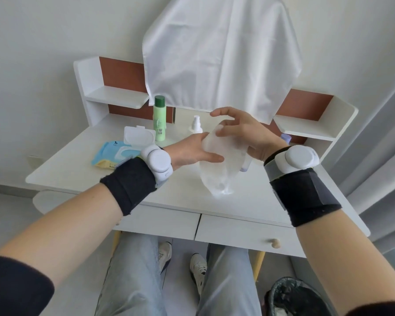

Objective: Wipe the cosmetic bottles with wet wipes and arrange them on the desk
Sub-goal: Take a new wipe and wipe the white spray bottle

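A translucent white wet wipe (217, 176) hangs spread out above the white desk (96, 176). My left hand (189, 151) pinches its left edge between thumb and fingers. My right hand (244, 131) pinches its top edge, with the index finger raised. A lilac bottle (286, 139) shows on both sides of my right hand, and I cannot tell whether that hand holds it. A green bottle with a dark green cap (159, 124) stands upright at the back of the desk. To its right stands a small white pump bottle (196, 125), partly behind my left fingers.
A blue pack of wet wipes (114, 153) lies at the left with its lid flipped open. A white cloth (219, 53) hangs over the back of the desk between two small shelves. A lined bin (292, 295) stands on the floor at the lower right.
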Tool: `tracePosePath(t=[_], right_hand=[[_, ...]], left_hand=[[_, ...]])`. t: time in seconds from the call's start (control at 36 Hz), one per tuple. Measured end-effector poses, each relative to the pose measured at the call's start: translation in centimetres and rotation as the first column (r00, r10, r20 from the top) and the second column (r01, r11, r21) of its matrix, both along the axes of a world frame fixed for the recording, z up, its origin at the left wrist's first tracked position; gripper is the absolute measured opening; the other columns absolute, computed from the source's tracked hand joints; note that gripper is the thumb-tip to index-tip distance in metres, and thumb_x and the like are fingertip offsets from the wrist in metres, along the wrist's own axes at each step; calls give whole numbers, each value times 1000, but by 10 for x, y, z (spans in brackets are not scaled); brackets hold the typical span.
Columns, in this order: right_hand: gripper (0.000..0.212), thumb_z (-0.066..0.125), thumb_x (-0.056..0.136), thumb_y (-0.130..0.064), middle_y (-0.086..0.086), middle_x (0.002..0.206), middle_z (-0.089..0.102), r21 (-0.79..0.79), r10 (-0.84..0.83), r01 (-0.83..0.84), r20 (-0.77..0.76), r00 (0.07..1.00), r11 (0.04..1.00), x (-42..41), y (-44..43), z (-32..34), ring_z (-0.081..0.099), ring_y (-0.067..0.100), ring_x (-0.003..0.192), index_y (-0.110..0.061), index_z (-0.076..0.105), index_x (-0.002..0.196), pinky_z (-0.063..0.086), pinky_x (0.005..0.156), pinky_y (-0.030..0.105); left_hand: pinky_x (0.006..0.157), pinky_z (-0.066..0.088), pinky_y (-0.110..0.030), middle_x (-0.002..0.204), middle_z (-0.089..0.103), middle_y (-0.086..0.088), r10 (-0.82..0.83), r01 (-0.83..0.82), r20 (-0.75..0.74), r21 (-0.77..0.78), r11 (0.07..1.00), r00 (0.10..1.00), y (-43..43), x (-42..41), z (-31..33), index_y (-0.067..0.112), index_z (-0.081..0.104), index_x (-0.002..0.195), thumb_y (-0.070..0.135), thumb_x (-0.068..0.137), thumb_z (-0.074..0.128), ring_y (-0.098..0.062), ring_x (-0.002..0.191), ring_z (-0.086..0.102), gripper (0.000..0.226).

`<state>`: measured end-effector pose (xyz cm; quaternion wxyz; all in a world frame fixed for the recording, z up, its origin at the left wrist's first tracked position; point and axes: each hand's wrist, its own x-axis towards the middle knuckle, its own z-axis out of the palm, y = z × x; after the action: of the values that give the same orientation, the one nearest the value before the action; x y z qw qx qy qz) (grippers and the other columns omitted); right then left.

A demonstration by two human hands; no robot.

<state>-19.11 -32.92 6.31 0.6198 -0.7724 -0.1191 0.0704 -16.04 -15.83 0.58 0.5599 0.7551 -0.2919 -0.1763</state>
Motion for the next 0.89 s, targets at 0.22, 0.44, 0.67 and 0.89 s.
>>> tracePosePath(t=[0.22,0.44,0.67,0.89], right_hand=[[39,62,94,-23,3,110,69,506,-181,205,-97,979,838,6,-11,-19,67,19,104,-13,52,130,55,88,32],[99,51,80,-77,30,139,48,362,-115,247,-350,930,899,4,6,-74,54,39,124,7,53,133,41,109,47],[89,39,85,-78,21,119,67,329,-92,232,-389,916,915,6,12,-78,66,33,109,1,65,119,54,88,42],[49,48,97,-53,9,105,73,205,-36,112,-341,940,972,6,13,-79,69,23,99,-11,69,111,54,90,38]], left_hand=[[75,59,-31,92,75,-1,-160,77,-331,-250,965,930,17,-1,-10,12,65,102,12,96,51,-16,80,71,15],[74,57,-26,98,72,3,-84,-94,-389,-417,904,917,26,10,-12,18,66,107,12,98,49,-10,89,69,20],[90,52,-40,105,70,-6,15,-203,-408,-420,884,913,32,19,-24,13,64,115,12,96,54,-21,94,66,21],[78,56,-30,103,71,-5,84,-246,-410,-361,900,908,27,19,-26,10,61,121,11,96,53,-17,90,69,26]])
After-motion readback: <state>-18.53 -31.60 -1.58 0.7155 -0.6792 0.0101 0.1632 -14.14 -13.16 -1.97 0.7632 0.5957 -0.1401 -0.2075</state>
